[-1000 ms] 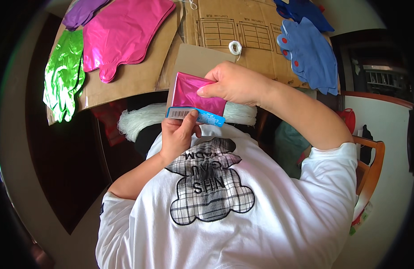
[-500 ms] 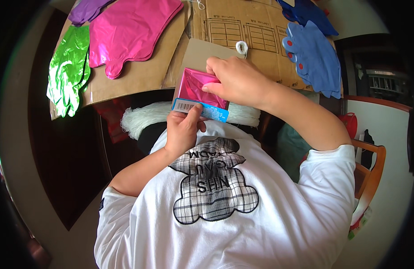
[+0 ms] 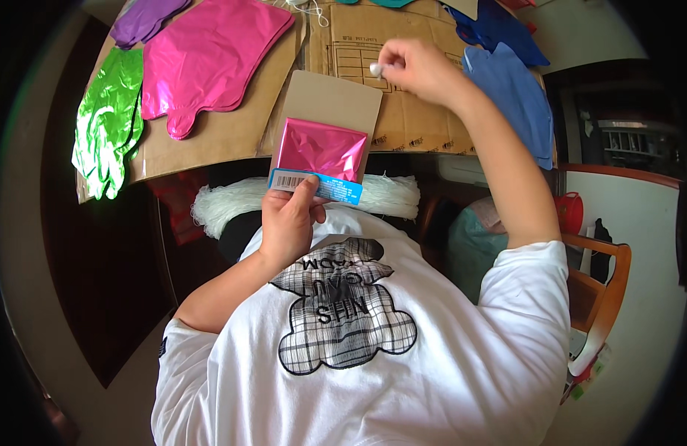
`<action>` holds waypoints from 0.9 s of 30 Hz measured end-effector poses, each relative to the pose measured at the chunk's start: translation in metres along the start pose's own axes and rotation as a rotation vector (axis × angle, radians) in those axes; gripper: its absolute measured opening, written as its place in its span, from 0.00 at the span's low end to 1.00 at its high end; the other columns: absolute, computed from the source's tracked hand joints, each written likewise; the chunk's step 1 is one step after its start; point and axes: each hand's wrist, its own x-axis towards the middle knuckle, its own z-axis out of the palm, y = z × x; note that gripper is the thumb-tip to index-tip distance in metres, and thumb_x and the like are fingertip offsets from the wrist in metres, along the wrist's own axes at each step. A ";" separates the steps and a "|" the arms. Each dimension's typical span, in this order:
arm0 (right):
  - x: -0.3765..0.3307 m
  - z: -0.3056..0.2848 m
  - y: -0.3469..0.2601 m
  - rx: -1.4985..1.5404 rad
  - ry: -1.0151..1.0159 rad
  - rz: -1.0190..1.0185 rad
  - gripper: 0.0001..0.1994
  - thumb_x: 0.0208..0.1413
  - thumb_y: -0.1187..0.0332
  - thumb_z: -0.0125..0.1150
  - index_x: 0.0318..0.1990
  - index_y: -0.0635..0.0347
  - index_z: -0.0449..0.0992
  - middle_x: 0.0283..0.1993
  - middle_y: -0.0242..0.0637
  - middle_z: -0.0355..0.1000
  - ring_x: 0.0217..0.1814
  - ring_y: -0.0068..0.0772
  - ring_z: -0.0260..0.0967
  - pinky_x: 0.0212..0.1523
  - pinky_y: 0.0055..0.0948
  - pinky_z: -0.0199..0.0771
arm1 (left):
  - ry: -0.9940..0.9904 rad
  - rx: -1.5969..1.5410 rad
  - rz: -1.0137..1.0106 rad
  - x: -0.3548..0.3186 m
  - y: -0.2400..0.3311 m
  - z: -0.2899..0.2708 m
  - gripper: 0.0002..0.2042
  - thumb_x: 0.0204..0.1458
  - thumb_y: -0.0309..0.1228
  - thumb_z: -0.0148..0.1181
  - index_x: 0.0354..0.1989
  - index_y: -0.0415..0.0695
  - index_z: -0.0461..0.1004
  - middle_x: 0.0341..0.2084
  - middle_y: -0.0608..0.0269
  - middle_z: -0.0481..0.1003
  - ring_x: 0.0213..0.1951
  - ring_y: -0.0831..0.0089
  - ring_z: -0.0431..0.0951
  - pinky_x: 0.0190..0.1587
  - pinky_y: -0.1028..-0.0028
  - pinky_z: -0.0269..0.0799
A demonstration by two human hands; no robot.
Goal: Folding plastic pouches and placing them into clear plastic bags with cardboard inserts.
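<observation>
Left hand (image 3: pixel 288 223): lower centre, grip clenched on the folded pink foil packet (image 3: pixel 321 152).
Right hand (image 3: pixel 418 68): upper centre, fingertips pinching a small white tape roll (image 3: pixel 376 69) above the cardboard-covered desk (image 3: pixel 224 137).
Far, upper left: pink balloon (image 3: pixel 210 56), green balloon (image 3: pixel 105 123).

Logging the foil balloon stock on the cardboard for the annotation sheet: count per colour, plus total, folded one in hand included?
Pink: 2, the flat pink balloon and the folded pink balloon held by the left hand
Green: 1, green balloon
Purple: 1, purple balloon
Blue: 2, light blue balloon and dark blue balloon
Total: 6
</observation>
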 end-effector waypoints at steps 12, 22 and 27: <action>-0.001 -0.019 -0.044 -0.230 0.221 -0.068 0.09 0.56 0.65 0.59 0.37 0.61 0.74 0.28 0.28 0.73 0.25 0.16 0.67 0.24 0.20 0.68 | -0.059 -0.043 -0.003 -0.001 -0.002 0.005 0.05 0.58 0.28 0.53 0.33 0.42 0.73 0.25 0.65 0.76 0.27 0.78 0.77 0.22 0.80 0.66; -0.150 0.077 -0.076 1.083 -0.032 0.513 0.12 0.57 0.68 0.58 0.44 0.67 0.75 0.26 0.30 0.71 0.18 0.10 0.58 0.19 0.11 0.58 | -0.142 -0.088 -0.056 0.005 -0.014 -0.001 0.09 0.59 0.32 0.54 0.35 0.38 0.75 0.31 0.60 0.78 0.32 0.76 0.77 0.29 0.80 0.67; -0.145 0.077 -0.080 1.004 -0.034 0.546 0.10 0.55 0.67 0.60 0.38 0.66 0.76 0.24 0.28 0.69 0.17 0.09 0.57 0.17 0.11 0.55 | -0.139 -0.065 -0.041 0.006 -0.018 -0.006 0.09 0.59 0.32 0.54 0.35 0.39 0.75 0.31 0.60 0.78 0.31 0.76 0.78 0.28 0.79 0.67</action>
